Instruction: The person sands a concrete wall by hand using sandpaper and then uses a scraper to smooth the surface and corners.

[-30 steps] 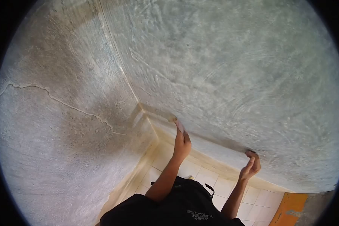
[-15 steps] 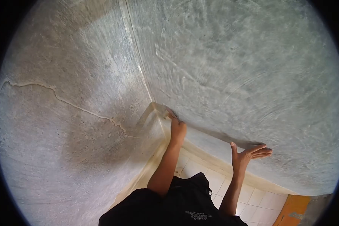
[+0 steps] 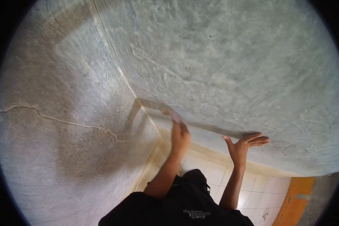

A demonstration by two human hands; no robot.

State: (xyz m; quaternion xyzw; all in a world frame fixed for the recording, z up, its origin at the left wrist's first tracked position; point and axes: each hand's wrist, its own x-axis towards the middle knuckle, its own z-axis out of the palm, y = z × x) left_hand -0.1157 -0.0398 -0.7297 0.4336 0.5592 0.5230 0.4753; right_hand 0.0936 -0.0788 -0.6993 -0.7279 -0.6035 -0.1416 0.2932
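Note:
Near the corner, my left hand [image 3: 180, 136] is closed at the grey plastered wall [image 3: 229, 75]. A small flat pinkish shape, blurred by motion, shows at its fingertips; I cannot make out what it is. Farther right, my right hand [image 3: 242, 146] rests against the same wall, thumb apart and fingers stretched to the right, holding nothing. Both hands cast shadows on the plaster.
The adjoining wall [image 3: 37, 147] on the left has a long raised crack [image 3: 64, 121]. Below are a yellowish ledge [image 3: 207, 153], white floor tiles [image 3: 214, 173] and an orange panel [image 3: 295, 199] at lower right.
The view has tilted and shifted, so the corner sits farther left. My left hand has moved a little away from the corner and is blurred. My right hand remains against the wall.

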